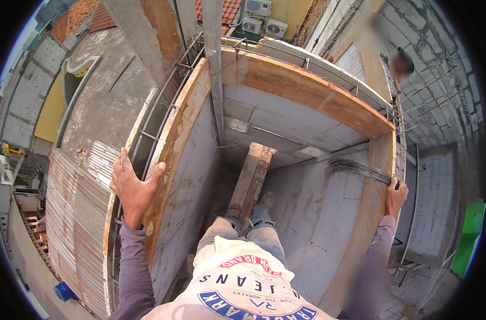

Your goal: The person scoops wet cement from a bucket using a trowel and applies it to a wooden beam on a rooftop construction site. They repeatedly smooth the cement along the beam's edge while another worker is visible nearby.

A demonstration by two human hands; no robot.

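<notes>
My left hand [133, 188] spans the top of the left wooden formwork, fingers spread. Its thumb touches the inner board [174, 125] and its fingers reach the outer board [148, 109]. Steel rebar [156, 113] runs in the gap between these boards. On the right, my right hand [396, 199] is closed around the end of a bundle of thin black wires [356, 168], at the edge of the right formwork board [380, 160]. The wires fan out to the left over the wall below. Part of that hand's grip is hidden.
My bare feet stand on narrow planks [251, 178] deep between block walls [301, 210]. Orange-brown formwork [312, 96] with rebar crosses the far side, beside an upright post [213, 69]. Thin rebar rods [432, 82] stick out at right. Corrugated roofing [75, 224] lies below left. A blurred person [400, 66] is at far right.
</notes>
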